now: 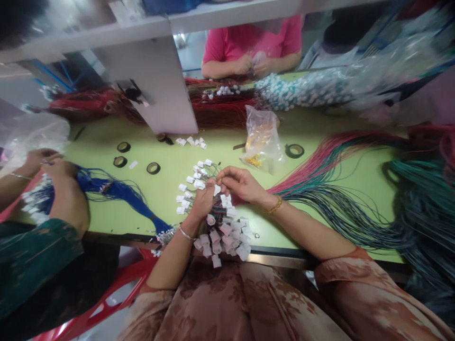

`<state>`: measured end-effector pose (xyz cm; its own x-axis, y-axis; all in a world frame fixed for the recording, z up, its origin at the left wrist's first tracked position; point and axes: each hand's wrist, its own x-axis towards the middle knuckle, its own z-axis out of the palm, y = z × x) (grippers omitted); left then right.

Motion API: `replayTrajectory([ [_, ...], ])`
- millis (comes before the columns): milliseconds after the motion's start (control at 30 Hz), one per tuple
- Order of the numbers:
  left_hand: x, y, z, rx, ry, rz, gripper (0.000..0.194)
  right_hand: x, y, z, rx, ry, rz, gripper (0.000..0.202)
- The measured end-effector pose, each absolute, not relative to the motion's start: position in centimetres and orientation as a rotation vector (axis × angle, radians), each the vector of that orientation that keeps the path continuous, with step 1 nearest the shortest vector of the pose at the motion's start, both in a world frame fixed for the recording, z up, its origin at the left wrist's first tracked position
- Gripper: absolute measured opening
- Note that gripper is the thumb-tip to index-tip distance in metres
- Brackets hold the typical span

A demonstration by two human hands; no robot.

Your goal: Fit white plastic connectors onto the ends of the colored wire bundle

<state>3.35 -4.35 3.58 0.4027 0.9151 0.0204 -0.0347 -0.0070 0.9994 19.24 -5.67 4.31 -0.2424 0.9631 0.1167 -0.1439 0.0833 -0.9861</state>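
Note:
My left hand [204,201] is closed on a white plug connector [216,190] with thin wires on it. Close beside it, the fingertips of my right hand [239,183] pinch a small yellow piece [219,180] right at that connector. Whether the piece is inside the connector I cannot tell. Several more white connectors [190,180] on dark wires fan out to the left of my hands. A thick heap of white connectors [227,237] hangs below them at the table's front edge.
A clear bag of yellow pieces [263,137] stands behind my hands. Black tape rolls [153,168] lie left and right. Pink, green and dark wires [320,175] stretch rightward. A co-worker's hands [53,161] hold blue wires at left; another person [252,47] sits opposite.

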Motion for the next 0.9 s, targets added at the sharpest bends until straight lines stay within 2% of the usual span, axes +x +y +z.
replayTrajectory([
  [167,2.8,-4.1,2.1,1.331,1.058,0.979,0.059,18.9,-6.9,5.3,-1.002,-1.711,0.753,0.015],
  [300,2.7,-4.1,1.5,1.346,1.135,1.019,0.059,18.6,-7.4,5.3,-1.03,-1.789,0.539,0.017],
  [600,2.7,-4.2,1.1,1.371,1.202,1.073,0.05,18.2,-7.5,4.7,-0.966,-1.842,0.428,0.017],
  [900,2.7,-4.2,1.4,1.452,1.205,1.005,0.055,18.3,-7.8,5.2,-1.056,-1.716,0.529,0.013],
])
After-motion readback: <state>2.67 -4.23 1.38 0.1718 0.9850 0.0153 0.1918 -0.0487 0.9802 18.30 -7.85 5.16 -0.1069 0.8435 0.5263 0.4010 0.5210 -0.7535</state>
